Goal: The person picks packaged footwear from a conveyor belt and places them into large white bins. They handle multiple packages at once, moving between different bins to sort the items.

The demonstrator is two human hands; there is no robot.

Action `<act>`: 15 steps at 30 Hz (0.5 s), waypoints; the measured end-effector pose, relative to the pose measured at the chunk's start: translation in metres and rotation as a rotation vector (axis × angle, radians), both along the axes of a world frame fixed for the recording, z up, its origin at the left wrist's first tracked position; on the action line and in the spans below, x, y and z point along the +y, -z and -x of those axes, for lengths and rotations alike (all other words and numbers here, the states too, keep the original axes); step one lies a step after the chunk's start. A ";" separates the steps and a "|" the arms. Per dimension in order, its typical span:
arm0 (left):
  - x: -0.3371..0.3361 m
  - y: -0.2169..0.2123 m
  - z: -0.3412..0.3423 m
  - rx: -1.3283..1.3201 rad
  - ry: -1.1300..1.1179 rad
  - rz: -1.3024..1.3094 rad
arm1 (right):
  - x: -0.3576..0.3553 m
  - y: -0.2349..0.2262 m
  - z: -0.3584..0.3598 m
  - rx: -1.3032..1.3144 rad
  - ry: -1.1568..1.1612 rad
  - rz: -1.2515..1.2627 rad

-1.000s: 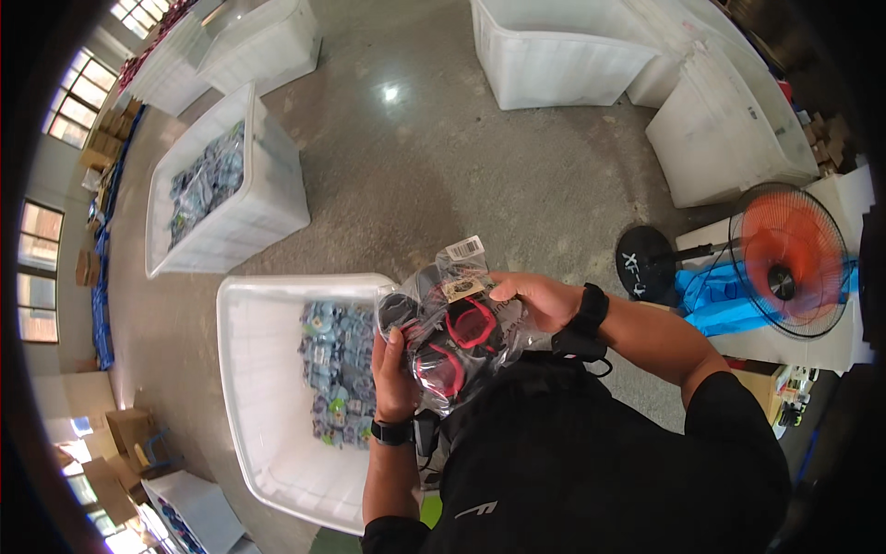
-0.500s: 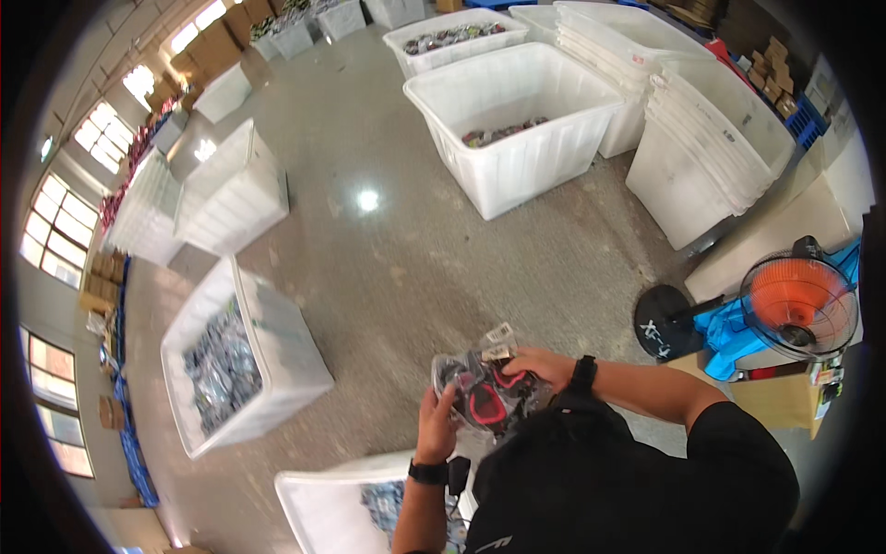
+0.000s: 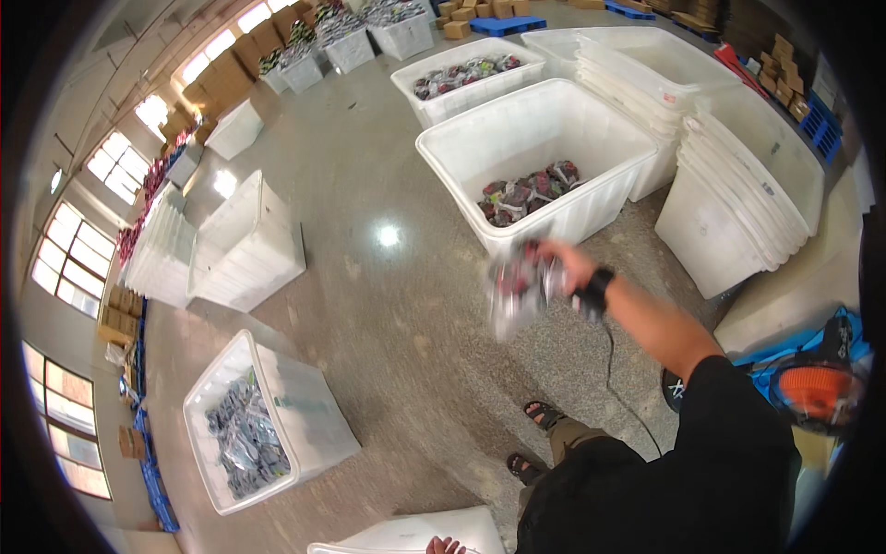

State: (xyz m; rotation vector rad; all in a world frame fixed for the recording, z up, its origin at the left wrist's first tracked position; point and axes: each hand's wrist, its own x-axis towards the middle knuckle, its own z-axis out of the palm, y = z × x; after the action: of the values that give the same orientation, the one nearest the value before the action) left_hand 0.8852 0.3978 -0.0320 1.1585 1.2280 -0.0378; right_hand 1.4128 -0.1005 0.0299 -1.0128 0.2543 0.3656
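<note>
My right hand is stretched out in front of me, shut on a blurred bundle of clear packets with red and black items inside. The bundle hangs just in front of the near wall of a large white bin, which holds a layer of similar red and black packets. Only the fingertips of my left hand show at the bottom edge, resting on the rim of another white bin. Its grip is hidden.
A white bin of grey packets stands on the floor at lower left. Stacked empty white bins rise at right, more at left. An orange fan sits at far right. My sandalled feet stand on polished concrete.
I have turned from the bin of grey packets toward the bin of red and black ones. My right hand has swung the bundle out alone; the left hand has let go and dropped to a bin rim.
</note>
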 end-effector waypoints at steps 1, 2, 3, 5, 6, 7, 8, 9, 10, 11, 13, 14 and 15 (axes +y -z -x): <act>-0.023 0.004 0.031 -0.066 -0.094 0.085 | -0.016 -0.001 -0.042 -0.143 -0.013 -0.157; -0.045 0.003 0.058 -0.491 -0.268 0.470 | -0.028 0.005 -0.075 -0.189 0.194 0.007; -0.074 0.008 0.081 -0.253 -0.197 0.248 | -0.049 0.008 -0.109 0.005 0.147 -0.220; -0.156 0.012 0.140 0.079 -0.254 -0.046 | -0.056 0.040 -0.141 0.239 0.315 -0.200; -0.188 0.016 0.162 0.053 -0.366 -0.089 | -0.062 0.065 -0.137 0.207 0.232 -0.201; -0.206 0.017 0.186 0.056 -0.412 -0.004 | -0.046 0.098 -0.126 0.181 0.050 -0.187; -0.218 0.020 0.205 0.049 -0.424 -0.036 | -0.032 0.134 -0.103 0.175 -0.254 -0.262; -0.239 0.026 0.214 -0.049 -0.557 -0.045 | -0.015 0.169 -0.079 0.305 -0.279 -0.267; -0.250 0.033 0.216 -0.038 -0.598 -0.131 | -0.008 0.201 -0.042 0.440 -0.272 -0.229; -0.264 0.039 0.220 -0.059 -0.563 -0.130 | -0.012 0.224 0.000 0.329 -0.635 -0.025; -0.313 0.050 0.231 0.011 -0.624 0.004 | 0.009 0.263 0.091 0.592 -0.527 0.462; -0.343 0.055 0.242 0.072 -0.692 0.028 | 0.029 0.273 0.131 0.499 -0.849 0.576; -0.371 0.060 0.258 0.072 -0.763 0.022 | 0.051 0.280 0.176 0.413 -1.102 0.582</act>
State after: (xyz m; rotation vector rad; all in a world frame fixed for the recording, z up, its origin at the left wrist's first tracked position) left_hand 0.6271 0.0273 -0.0916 0.6132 1.6596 0.4804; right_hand 1.2373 -0.0499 -0.2502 -1.5951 0.1487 1.5778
